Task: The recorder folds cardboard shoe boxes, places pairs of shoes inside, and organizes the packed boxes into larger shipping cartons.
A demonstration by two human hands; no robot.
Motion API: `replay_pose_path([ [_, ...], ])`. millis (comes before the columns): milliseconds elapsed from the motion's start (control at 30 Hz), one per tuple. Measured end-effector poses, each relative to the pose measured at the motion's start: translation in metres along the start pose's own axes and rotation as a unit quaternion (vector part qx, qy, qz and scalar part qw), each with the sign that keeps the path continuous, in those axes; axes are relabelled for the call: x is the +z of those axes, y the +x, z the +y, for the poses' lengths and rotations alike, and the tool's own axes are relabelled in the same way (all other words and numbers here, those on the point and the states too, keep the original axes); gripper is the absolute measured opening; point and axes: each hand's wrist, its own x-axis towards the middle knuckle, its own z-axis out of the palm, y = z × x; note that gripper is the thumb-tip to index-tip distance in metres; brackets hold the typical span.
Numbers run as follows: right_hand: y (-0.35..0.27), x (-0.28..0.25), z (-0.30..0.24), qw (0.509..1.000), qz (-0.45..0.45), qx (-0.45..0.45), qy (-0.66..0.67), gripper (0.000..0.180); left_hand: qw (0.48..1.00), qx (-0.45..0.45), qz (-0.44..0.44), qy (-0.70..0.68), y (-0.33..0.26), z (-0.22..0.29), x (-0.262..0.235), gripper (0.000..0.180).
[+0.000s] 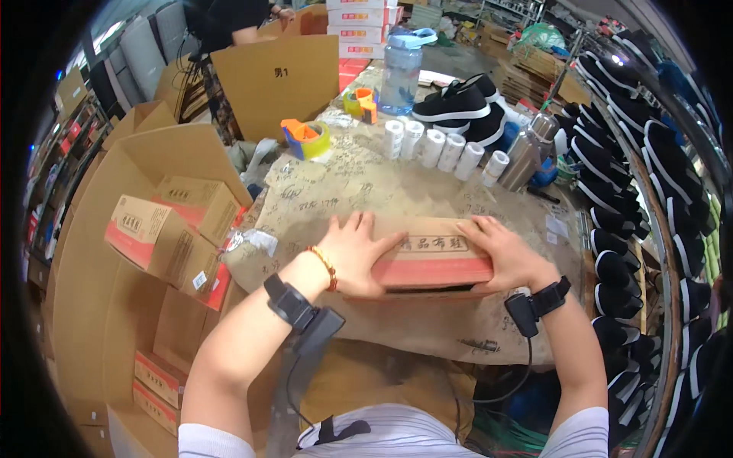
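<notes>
A brown and red cardboard shoebox (435, 263) lies on the worktable in front of me, its top printed with dark characters. A dark gap shows under the lid along its near side. My left hand (355, 256) grips the box's left end, thumb at the near corner and fingers spread toward the far side. At the opposite end my right hand (511, 252) clasps the box, fingers over the top corner and thumb low in front. The box's contents are hidden.
Left of the table stands a large open carton (92, 305) holding several shoeboxes (141, 229). Beyond my hands are white label rolls (431, 149), tape dispensers (305, 139), a water bottle (402, 76), a metal flask (527, 153) and black shoes (458, 107). Shoe racks (649, 191) line the right.
</notes>
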Motion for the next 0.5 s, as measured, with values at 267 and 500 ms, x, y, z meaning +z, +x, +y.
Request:
replay_pose_path([
  [267, -0.027, 0.082, 0.023, 0.934, 0.308, 0.045, 0.176, 0.077, 0.969, 0.009, 0.242, -0.053, -0.023, 0.009, 0.053, 0.093],
  [500, -0.098, 0.133, 0.023, 0.632, 0.224, 0.173, 0.721, 0.067, 0.556, -0.042, 0.287, -0.779, -0.051, 0.022, 0.157, 0.108],
])
